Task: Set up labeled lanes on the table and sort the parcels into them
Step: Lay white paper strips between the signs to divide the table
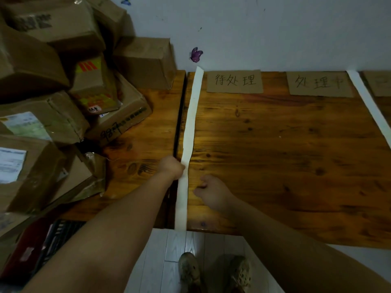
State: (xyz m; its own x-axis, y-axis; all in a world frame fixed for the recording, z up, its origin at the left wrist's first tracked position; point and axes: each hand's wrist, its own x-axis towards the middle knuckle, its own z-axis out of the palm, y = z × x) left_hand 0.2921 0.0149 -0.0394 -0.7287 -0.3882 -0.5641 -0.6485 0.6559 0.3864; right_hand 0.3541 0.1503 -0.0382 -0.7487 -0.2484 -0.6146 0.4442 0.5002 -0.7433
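A long white paper strip (190,123) runs from the wall to the front edge of the wooden table (275,155), beside the seam between two tabletops. My left hand (171,167) meets the strip's left edge with curled fingers; whether it pinches the strip I cannot tell. My right hand (209,190) hovers just right of the strip, fingers loosely curled, holding nothing. Two cardboard labels with handwriting lie by the wall: one (234,81) next to the strip, another (319,84) further right. A second white strip (368,102) slants at the right. Cardboard parcels (55,92) are heaped at the left.
A third cardboard label (380,83) is cut off at the right edge. A purple butterfly sticker (196,55) is on the white wall. Dark red and black packages (36,244) lie at the lower left. My shoes (213,271) stand on pale floorboards below the table edge.
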